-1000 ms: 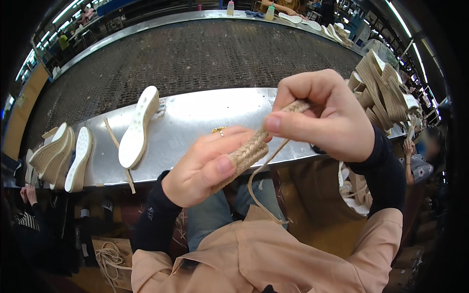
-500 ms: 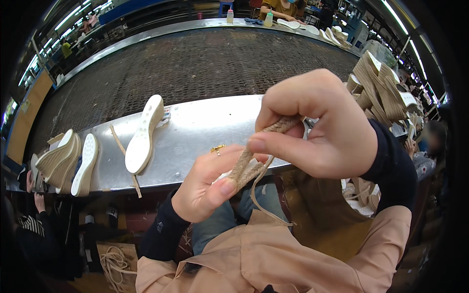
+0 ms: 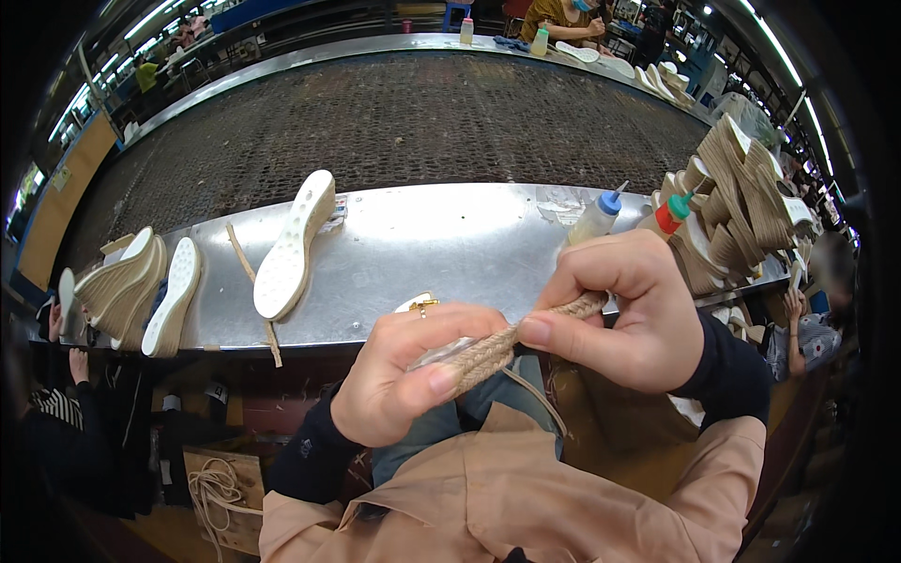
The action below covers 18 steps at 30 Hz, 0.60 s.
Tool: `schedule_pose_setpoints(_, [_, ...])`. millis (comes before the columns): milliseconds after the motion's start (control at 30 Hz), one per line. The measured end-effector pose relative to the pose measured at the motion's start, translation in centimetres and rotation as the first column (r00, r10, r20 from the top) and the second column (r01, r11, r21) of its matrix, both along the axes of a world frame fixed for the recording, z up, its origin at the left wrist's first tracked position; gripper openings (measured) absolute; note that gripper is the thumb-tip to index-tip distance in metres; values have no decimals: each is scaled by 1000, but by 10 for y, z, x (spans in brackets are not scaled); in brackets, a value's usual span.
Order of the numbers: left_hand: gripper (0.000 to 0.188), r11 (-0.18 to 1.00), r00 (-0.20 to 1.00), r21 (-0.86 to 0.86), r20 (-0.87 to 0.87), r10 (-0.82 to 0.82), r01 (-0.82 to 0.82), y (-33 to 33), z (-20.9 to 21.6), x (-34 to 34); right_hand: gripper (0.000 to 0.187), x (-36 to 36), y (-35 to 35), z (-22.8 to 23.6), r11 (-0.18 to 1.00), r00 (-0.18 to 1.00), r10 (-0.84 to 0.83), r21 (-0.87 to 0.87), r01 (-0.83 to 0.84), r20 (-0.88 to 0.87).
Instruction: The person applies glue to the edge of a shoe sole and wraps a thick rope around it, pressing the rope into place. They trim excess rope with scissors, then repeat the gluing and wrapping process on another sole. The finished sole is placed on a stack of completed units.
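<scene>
My left hand, with a gold ring, is closed around a sole edged with braided tan trim. Most of this sole is hidden by my fingers; a white end shows beyond them. My right hand pinches the braid between thumb and bent fingers, close against my left fingertips. A thin tan cord dangles below the braid, over my lap. On the metal bench edge to the left lies a white-bottomed wedge sole, with a tan strip beside it.
Two squeeze bottles, one blue-capped and one red and green, stand behind my right hand. A pile of wedge soles rises at right; more soles sit at left. Beyond lies a dark mesh belt. A co-worker sits opposite.
My right hand has moved down and slightly right, drawing the raised braid into line with my left hand. The squeeze bottles have come into sight behind it.
</scene>
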State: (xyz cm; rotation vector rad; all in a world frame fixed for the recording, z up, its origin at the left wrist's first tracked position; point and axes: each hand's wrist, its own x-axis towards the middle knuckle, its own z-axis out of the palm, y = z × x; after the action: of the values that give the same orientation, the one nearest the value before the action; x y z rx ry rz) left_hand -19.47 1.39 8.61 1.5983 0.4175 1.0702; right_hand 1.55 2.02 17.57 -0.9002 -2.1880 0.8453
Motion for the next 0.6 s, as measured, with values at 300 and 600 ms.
schedule_pose_setpoints(300, [40,987,1000,-161,6,-21,21,-8,1,-11,23,-7,-1,-31,962,981,-6,-271,-47,-192])
schedule_pose_setpoints(600, [72,997,995,-11,63,72,-72,-1,5,-16,20,-30,10,-49,853,853,-95,-484,-196,-514])
